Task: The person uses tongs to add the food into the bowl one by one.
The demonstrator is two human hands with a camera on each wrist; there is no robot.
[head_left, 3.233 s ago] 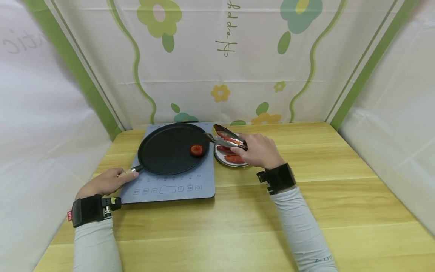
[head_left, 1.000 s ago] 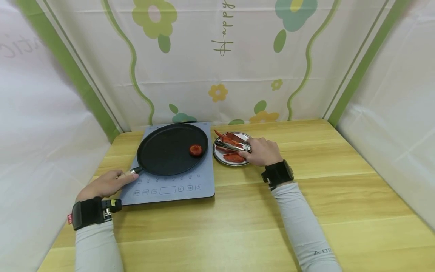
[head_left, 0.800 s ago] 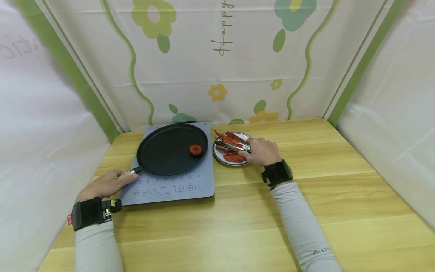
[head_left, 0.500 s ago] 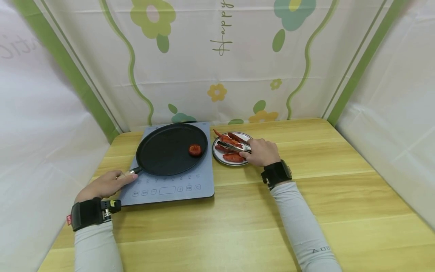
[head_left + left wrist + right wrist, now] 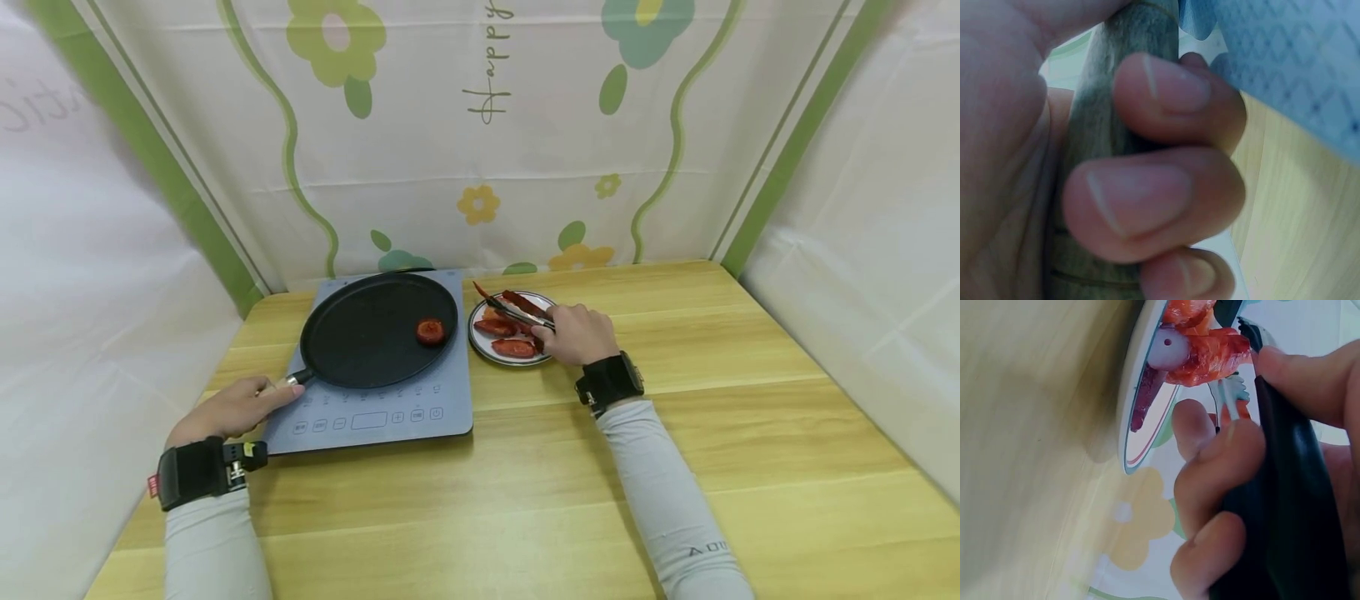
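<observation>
My left hand (image 5: 236,406) grips the handle (image 5: 1100,134) of a flat round black pan (image 5: 367,333); its fingers are curled round the handle in the left wrist view. A small round red piece of food (image 5: 431,332) lies in the pan near its right edge. My right hand (image 5: 581,335) holds black-handled metal tongs (image 5: 521,312), their arms over the white plate (image 5: 487,347) of red food pieces (image 5: 513,348). In the right wrist view, a glossy red-orange piece (image 5: 1216,357) with a pale end lies by the tongs' tips. Whether the tongs pinch a piece I cannot tell.
The pan sits on a grey induction cooker (image 5: 367,421) with touch buttons along its front. The plate stands just right of the cooker on a wooden table (image 5: 480,517). White flowered cloth (image 5: 558,142) hangs behind and at both sides.
Compared with 3.2 s ago, the tongs have moved from the pan's edge onto the plate. Since half a second ago their near arm has swung toward the plate's back. The left hand stays put.
</observation>
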